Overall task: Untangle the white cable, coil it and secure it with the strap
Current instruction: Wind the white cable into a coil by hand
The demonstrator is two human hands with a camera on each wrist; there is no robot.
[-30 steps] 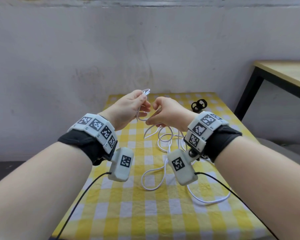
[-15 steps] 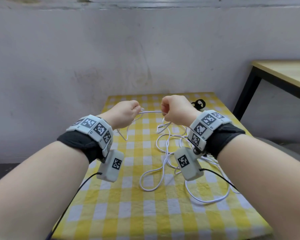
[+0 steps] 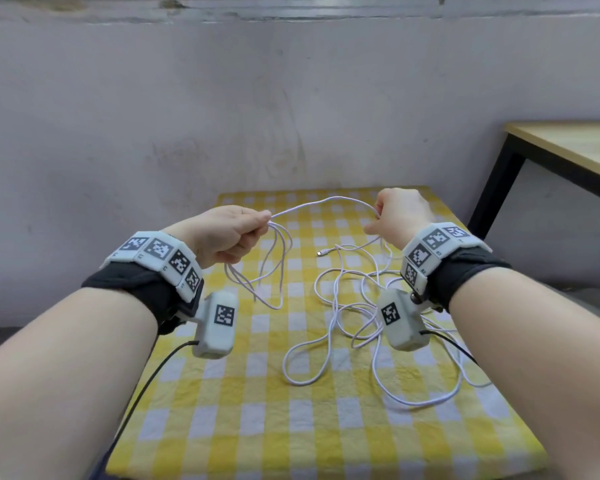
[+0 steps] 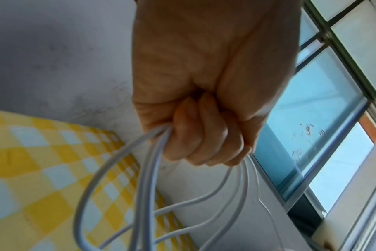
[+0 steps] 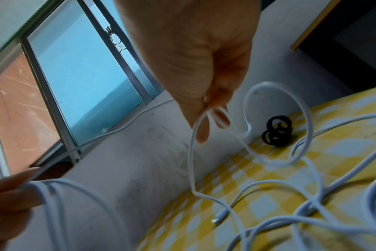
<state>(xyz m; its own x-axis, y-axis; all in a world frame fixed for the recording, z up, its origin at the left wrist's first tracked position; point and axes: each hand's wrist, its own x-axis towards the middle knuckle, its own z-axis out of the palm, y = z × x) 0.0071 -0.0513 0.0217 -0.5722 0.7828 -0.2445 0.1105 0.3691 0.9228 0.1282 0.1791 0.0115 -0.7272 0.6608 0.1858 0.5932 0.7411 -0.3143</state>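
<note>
Head view shows the left hand [image 3: 222, 233] gripping gathered loops of white cable [image 3: 329, 336], right hand [image 3: 400, 214] fingers [image 5: 222, 117] pinching one strand above the surface [image 3: 291, 427].

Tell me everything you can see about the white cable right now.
The cable is thin, white, round and smooth. The left hand grips several hanging loops of it; the right hand pinches it further along, and a slack span arcs between them. The rest sprawls in loose tangled loops on the yellow checked cloth. One small plug end lies free on the cloth.
</note>
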